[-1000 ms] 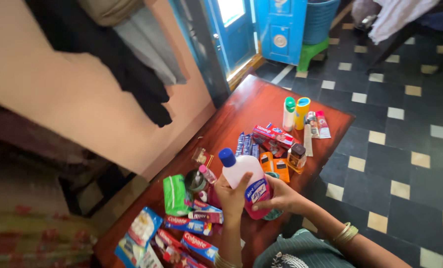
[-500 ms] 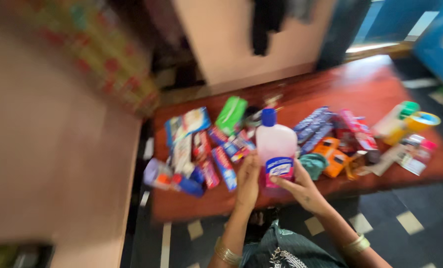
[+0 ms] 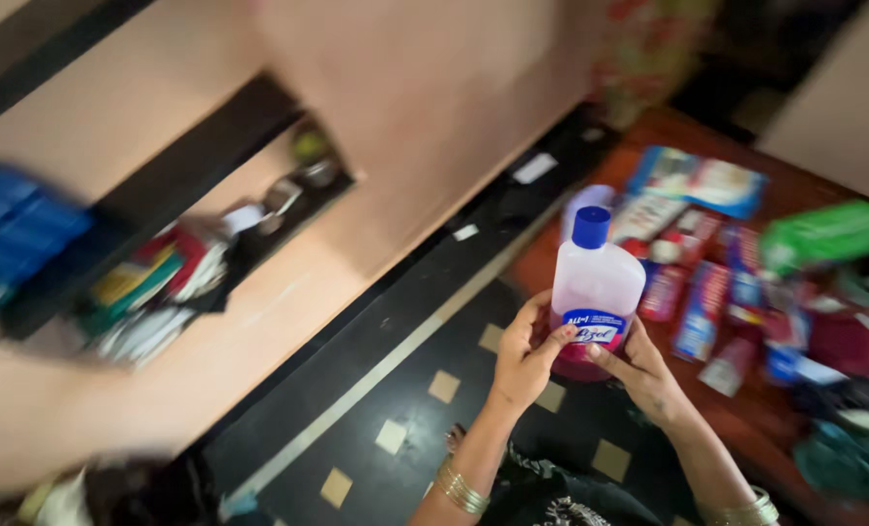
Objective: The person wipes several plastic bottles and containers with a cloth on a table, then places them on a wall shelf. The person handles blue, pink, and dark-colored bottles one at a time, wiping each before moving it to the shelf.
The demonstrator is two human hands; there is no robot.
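Both hands hold an upright translucent bottle [image 3: 596,287] with a blue cap, a blue label and a little pink liquid at the bottom. My left hand [image 3: 525,353] grips its lower left side. My right hand [image 3: 641,375] cups the lower right side, fingertips on the label. The bottle hangs above the near left corner of a red-brown wooden table [image 3: 775,419].
The table carries several toothpaste boxes [image 3: 704,310], a green packet [image 3: 827,234] and a blue-and-white packet [image 3: 698,182]. A wall recess [image 3: 176,263] at left holds cluttered items. The dark floor [image 3: 386,370] has tan squares. The view is blurred.
The view has swung left, so the table now sits at the right and the wall recess appears. Both hands keep holding the bottle, now over the table's corner.
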